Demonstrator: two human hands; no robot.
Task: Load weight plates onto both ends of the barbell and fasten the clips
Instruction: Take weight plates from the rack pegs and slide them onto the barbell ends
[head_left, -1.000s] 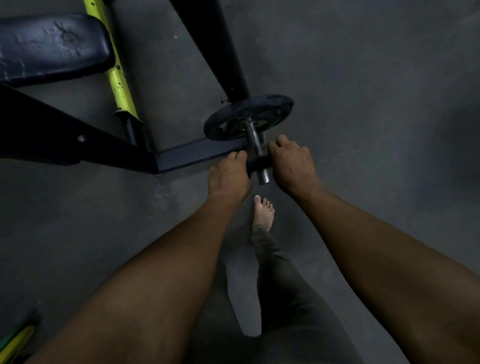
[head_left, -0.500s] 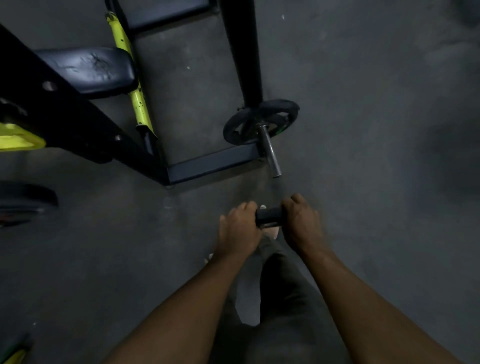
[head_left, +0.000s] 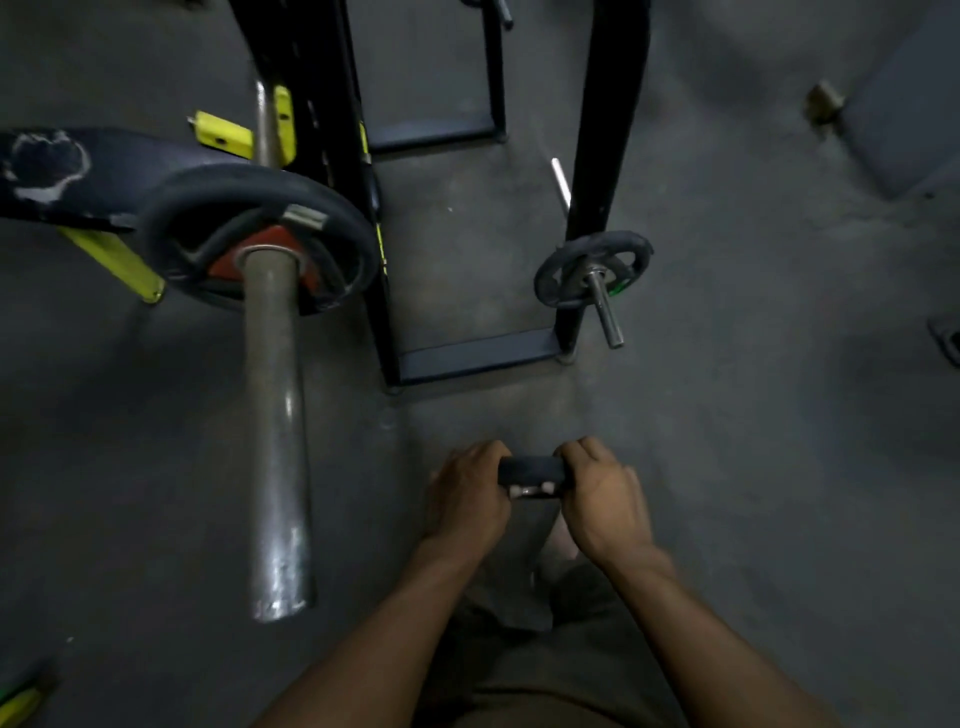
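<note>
A steel barbell sleeve (head_left: 278, 431) points toward me at the left, with a black weight plate (head_left: 260, 236) with a red hub pushed on at its far end. The near part of the sleeve is bare. Both hands hold a small black clip (head_left: 531, 472) between them above the floor, to the right of the sleeve end. My left hand (head_left: 465, 493) grips its left side and my right hand (head_left: 605, 496) its right side. Two small metal ends show under the clip.
A black rack frame (head_left: 478, 356) stands ahead, with a small black plate (head_left: 592, 270) on a storage peg (head_left: 605, 314) at the right post. A worn black bench pad (head_left: 62, 176) with yellow brackets (head_left: 223, 135) is at the left. Grey floor all around.
Both hands pulled the clip off the storage peg and brought it back toward me. My view swung left and up, so the loaded barbell sleeve came into sight.
</note>
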